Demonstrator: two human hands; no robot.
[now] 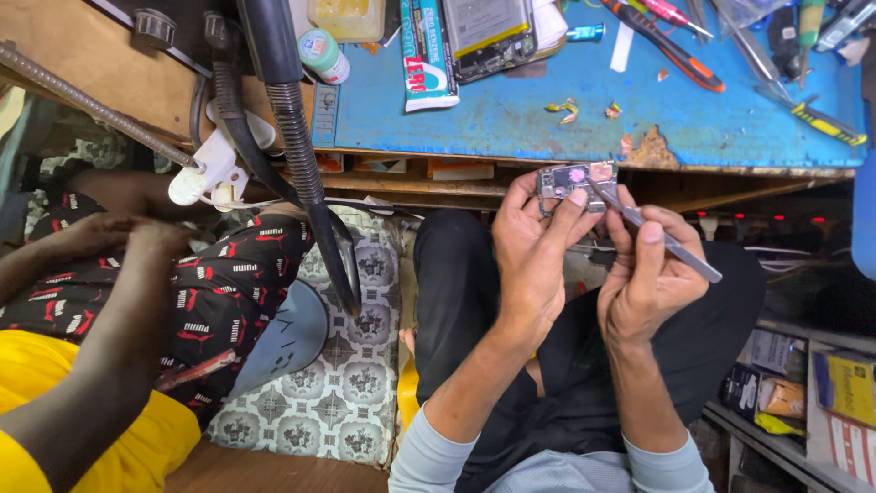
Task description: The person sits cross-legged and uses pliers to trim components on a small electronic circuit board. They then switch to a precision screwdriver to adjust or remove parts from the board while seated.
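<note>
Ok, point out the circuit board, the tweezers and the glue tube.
circuit board [558, 182]: head view, its left half.
tweezers [671, 245]: head view, mid-shaft beyond the right hand.
glue tube [425, 64]: head view, middle of its body.

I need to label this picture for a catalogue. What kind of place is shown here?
Probably a small phone repair stall. The left hand holds a small circuit board, the right hand works on it with tweezers, and hand tools lie on the worn blue workbench.

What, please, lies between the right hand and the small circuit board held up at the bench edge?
In the head view, metal tweezers span it: pinched in the right hand, their tips reach the circuit board, which the left hand holds.
</note>
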